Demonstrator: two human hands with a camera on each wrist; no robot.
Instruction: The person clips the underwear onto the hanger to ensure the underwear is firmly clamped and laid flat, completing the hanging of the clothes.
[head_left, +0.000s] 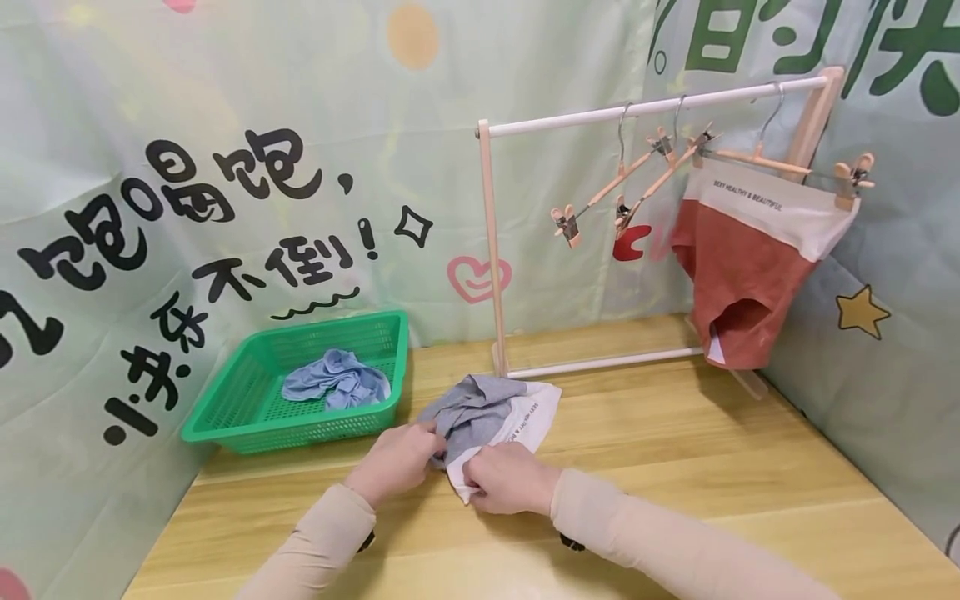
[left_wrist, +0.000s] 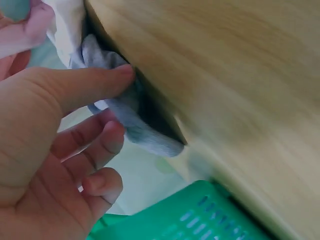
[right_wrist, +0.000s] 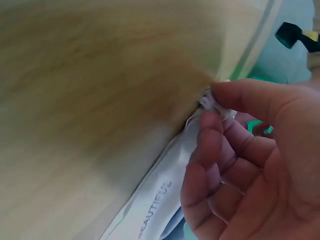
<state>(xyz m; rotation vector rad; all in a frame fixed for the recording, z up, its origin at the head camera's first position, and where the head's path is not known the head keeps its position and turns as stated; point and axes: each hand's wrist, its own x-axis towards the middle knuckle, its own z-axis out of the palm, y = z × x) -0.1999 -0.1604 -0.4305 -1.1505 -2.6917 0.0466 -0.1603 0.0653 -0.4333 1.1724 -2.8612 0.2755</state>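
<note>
A pair of grey underpants (head_left: 476, 408) with a white printed waistband (right_wrist: 160, 200) lies crumpled on the wooden table. My left hand (head_left: 397, 462) pinches its grey cloth (left_wrist: 145, 132) between thumb and fingers, on the side toward the basket. At the near corner of the waistband, my right hand (head_left: 513, 479) grips the white band between thumb and curled forefinger. Some of the grey cloth is hidden behind the hands.
A green basket (head_left: 292, 437) with blue cloth (head_left: 337, 379) inside stands at left. Behind on the right is a hanging rack (head_left: 570, 123) with two bare clip hangers (head_left: 621, 175). Red-brown underpants (head_left: 742, 258) with a white waistband hang from a third hanger.
</note>
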